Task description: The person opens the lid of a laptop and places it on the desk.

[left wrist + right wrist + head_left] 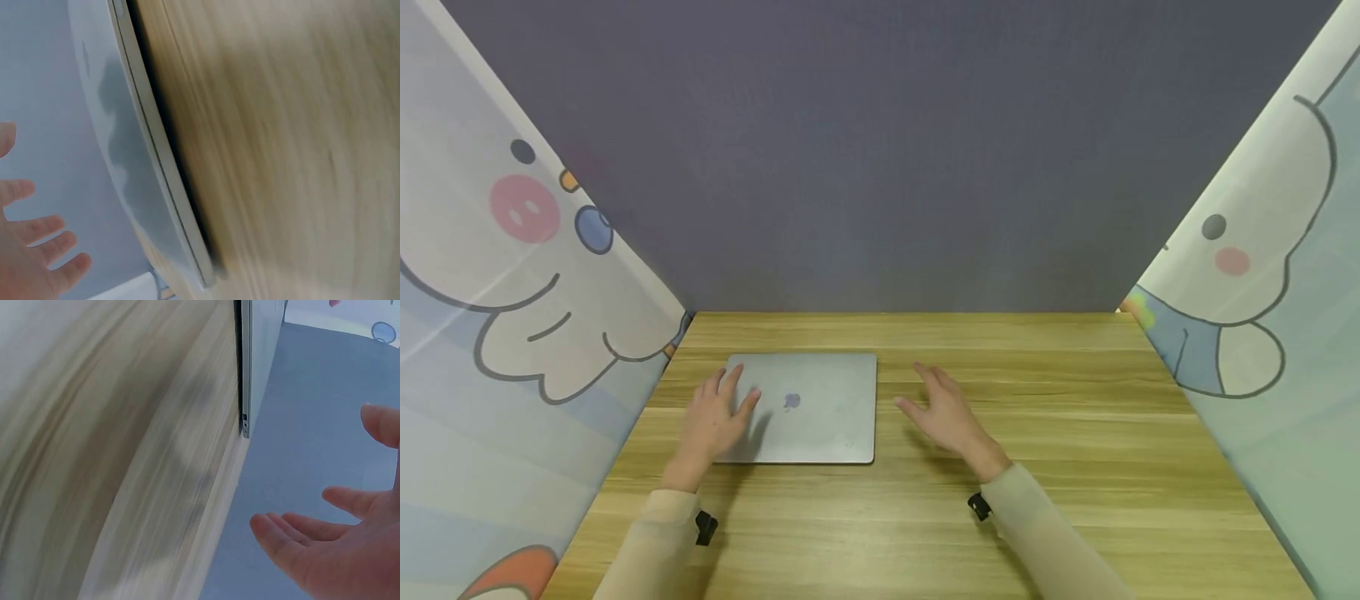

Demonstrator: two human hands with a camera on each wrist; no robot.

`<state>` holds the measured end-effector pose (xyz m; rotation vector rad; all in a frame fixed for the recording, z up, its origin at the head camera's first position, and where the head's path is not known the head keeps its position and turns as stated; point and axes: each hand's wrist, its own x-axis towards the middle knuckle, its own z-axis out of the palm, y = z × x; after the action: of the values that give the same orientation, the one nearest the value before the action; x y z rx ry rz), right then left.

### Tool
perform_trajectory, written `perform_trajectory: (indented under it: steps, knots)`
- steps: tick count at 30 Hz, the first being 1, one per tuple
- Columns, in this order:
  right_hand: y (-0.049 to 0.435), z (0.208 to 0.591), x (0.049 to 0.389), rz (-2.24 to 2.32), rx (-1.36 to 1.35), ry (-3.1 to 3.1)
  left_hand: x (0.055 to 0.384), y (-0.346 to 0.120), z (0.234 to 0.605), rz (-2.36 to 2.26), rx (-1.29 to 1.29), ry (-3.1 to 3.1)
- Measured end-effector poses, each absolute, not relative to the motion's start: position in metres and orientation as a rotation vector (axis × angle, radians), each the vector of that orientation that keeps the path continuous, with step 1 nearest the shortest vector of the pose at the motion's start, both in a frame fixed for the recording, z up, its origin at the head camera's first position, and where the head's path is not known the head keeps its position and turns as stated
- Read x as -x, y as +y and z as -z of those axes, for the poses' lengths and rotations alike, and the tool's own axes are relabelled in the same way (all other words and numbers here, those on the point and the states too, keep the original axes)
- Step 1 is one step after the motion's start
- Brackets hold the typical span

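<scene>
A closed silver laptop (831,408) with an apple logo on its lid lies flat on the wooden table, left of the middle. Over its left edge is my left hand (711,422), fingers spread and holding nothing; its shadow falls across the lid. In the left wrist view the fingers of that hand (31,244) are apart from the laptop's side edge (159,150). To the right of the laptop, above the table, my right hand (951,417) holds nothing. Loosely extended fingers of this hand (337,544) show in the right wrist view, with the laptop's edge (245,375) beyond them.
The wooden table (1037,517) meets a dark grey panel (895,158) at its back edge. Cloth sheets with cartoon animals hang on the left (445,367) and the right (1300,458). A small black device (706,528) sits at the left wrist, another (979,506) at the right.
</scene>
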<state>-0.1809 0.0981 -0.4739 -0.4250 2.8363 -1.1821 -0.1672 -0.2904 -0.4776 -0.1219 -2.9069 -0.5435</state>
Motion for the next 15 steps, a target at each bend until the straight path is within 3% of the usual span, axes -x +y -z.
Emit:
perform_trajectory:
  steps: [15]
  knots:
    - [0.072,0.479,0.187,1.297,0.364,2.697,0.177,-0.316,0.488,0.607,-0.026,-3.05]
